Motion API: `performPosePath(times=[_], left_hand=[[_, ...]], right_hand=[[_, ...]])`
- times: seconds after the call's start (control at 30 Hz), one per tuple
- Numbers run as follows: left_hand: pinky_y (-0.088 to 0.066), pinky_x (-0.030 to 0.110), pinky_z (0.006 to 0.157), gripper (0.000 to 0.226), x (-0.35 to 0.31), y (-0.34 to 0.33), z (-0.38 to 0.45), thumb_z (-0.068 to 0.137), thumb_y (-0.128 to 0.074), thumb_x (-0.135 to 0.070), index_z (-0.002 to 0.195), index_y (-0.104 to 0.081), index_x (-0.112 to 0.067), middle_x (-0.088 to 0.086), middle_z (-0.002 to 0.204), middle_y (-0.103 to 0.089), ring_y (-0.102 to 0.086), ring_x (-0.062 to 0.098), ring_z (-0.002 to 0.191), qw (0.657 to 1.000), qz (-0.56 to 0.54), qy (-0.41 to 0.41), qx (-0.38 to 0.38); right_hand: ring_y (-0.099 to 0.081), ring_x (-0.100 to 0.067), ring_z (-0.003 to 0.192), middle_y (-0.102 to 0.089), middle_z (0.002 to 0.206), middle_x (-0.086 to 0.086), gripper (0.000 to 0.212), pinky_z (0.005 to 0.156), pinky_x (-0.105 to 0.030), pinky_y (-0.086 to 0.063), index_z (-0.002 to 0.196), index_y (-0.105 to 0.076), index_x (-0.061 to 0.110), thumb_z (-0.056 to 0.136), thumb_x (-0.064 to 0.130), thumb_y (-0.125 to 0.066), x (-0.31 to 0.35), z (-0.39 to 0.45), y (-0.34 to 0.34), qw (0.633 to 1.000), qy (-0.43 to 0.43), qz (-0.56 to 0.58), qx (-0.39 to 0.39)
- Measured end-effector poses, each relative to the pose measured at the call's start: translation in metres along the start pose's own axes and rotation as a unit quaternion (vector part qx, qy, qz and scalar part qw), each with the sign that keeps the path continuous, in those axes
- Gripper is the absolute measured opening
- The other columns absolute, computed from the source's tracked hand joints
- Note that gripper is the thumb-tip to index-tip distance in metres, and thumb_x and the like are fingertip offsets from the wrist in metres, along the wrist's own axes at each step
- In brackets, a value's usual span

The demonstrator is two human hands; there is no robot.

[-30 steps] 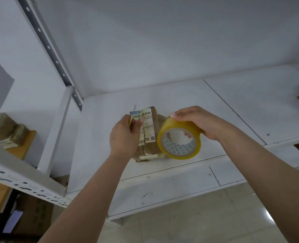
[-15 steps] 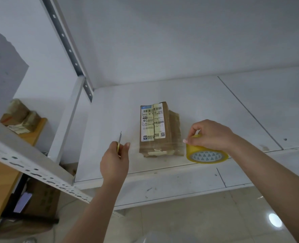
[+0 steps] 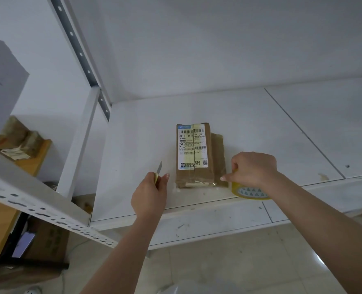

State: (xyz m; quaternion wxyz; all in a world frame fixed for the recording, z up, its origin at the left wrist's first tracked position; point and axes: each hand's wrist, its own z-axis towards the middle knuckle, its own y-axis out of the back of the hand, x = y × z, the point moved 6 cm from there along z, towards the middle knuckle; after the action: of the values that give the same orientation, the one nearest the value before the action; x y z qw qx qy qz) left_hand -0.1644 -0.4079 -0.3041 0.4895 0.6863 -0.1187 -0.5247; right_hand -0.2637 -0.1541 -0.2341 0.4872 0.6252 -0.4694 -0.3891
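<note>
The left hand (image 3: 149, 195) is closed around a small yellow-handled knife (image 3: 158, 169), pinching it between thumb and fingers – the blade points up and away from the person. It hovers over the white shelf (image 3: 137, 134), just left of the brown parcel (image 3: 199, 172). The parcel lies flat on the shelf near its front edge, with its white shipping label (image 3: 191, 148) facing up. To the parcel's right, the right hand (image 3: 253, 169) curls over and grips a roll of yellow tape (image 3: 251, 192) – the roll lies flat at the shelf's front edge, just beside the parcel. Far left, more wrapped parcels (image 3: 18, 143) sit on a wooden surface.
</note>
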Motion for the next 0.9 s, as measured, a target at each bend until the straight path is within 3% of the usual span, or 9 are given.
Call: performPosePath(times=[0.13, 0.27, 0.5, 0.7, 0.8, 0.9], left_hand=[[-0.034, 0.027, 0.052, 0.043, -0.004, -0.008, 0.003, 0.095, -0.046, -0.056, 0.076, -0.047, -0.017, -0.008, 0.065, -0.053, -0.053, 0.020, 0.062, 1.000, 0.010, -0.003, 0.022], [-0.029, 0.026, 0.048, 0.042, -0.008, -0.016, 0.001, 0.095, -0.043, -0.057, 0.074, -0.043, -0.020, -0.009, 0.062, -0.048, -0.048, 0.018, 0.058, 0.999, 0.044, -0.015, 0.027], [-0.032, 0.028, 0.050, 0.044, -0.007, -0.020, -0.004, 0.091, -0.037, -0.064, 0.084, -0.043, -0.020, -0.012, 0.063, -0.047, -0.053, 0.023, 0.059, 0.998, 0.067, 0.004, 0.021], [-0.036, 0.030, 0.059, 0.039, -0.008, -0.023, -0.001, 0.087, -0.059, -0.048, 0.098, -0.032, -0.021, -0.009, 0.075, -0.050, -0.061, 0.029, 0.075, 0.997, 0.049, 0.021, 0.059], [-0.037, 0.030, 0.063, 0.042, -0.007, -0.006, 0.006, 0.087, -0.065, -0.038, 0.109, -0.039, -0.015, -0.012, 0.075, -0.049, -0.056, 0.022, 0.073, 0.998, -0.056, 0.030, 0.030], [-0.036, 0.023, 0.056, 0.024, -0.042, 0.017, 0.011, 0.096, -0.053, -0.035, 0.106, -0.043, -0.015, -0.011, 0.077, -0.054, -0.055, 0.008, 0.067, 0.982, -0.169, -0.079, 0.015]], right_hand=[[-0.055, -0.011, 0.074, -0.059, 0.076, 0.012, 0.046, 0.054, -0.024, -0.030, 0.082, -0.059, 0.028, 0.076, 0.073, -0.058, 0.010, 0.005, 0.001, 0.999, -0.005, -0.033, 0.006], [-0.056, -0.012, 0.074, -0.060, 0.077, 0.011, 0.044, 0.053, -0.023, -0.031, 0.085, -0.061, 0.027, 0.076, 0.070, -0.060, 0.018, 0.008, 0.001, 0.998, -0.003, -0.057, 0.015], [-0.053, -0.010, 0.065, -0.059, 0.072, 0.009, 0.042, 0.052, -0.022, -0.032, 0.079, -0.060, 0.025, 0.076, 0.066, -0.062, 0.023, 0.010, 0.001, 0.997, -0.006, -0.080, 0.019], [-0.051, -0.010, 0.063, -0.059, 0.071, 0.009, 0.045, 0.053, -0.023, -0.032, 0.073, -0.057, 0.024, 0.075, 0.068, -0.063, 0.020, 0.011, 0.001, 0.997, -0.012, -0.071, 0.025], [-0.052, -0.010, 0.063, -0.059, 0.071, 0.009, 0.047, 0.055, -0.024, -0.034, 0.072, -0.054, 0.024, 0.073, 0.071, -0.062, 0.017, 0.010, 0.000, 0.998, -0.014, -0.059, 0.019], [-0.051, -0.010, 0.062, -0.058, 0.071, 0.009, 0.049, 0.054, -0.024, -0.034, 0.070, -0.052, 0.024, 0.073, 0.072, -0.061, 0.015, 0.011, -0.002, 0.998, -0.008, -0.052, 0.018]])
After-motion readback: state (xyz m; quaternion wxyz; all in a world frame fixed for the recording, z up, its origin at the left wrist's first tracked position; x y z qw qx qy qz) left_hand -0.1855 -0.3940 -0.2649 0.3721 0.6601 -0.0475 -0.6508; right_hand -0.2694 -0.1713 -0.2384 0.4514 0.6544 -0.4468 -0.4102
